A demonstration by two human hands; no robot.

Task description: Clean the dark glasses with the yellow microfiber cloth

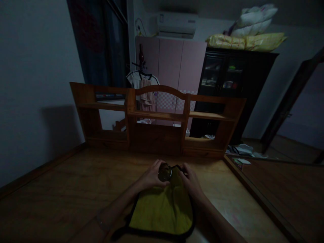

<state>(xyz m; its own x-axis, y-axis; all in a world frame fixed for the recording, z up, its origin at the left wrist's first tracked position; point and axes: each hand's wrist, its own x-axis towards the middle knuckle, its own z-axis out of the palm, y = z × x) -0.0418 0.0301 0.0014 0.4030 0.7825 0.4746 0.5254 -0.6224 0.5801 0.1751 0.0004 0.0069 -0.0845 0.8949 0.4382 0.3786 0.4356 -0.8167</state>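
My left hand [155, 175] is curled around a small, round, shiny glass-like object [165, 172]. Its exact kind is hard to make out in the dim light. A yellow-green cloth [162, 211] with black edging hangs below and between my hands, its lower part spread toward me. My right hand [188, 179] pinches the cloth's upper black edge, close to the right side of the round object. Part of the cloth lies behind my left fingers. Both hands are over a wooden bed board [88, 189].
Beyond the board stands a wooden headboard [158, 116] with open shelves. Farther back are a pink wardrobe [170, 64], a dark cabinet [235, 81] and clothes on a rack [145, 87]. A wall [37, 84] borders the left side; a raised wooden edge [255, 195] runs along the right.
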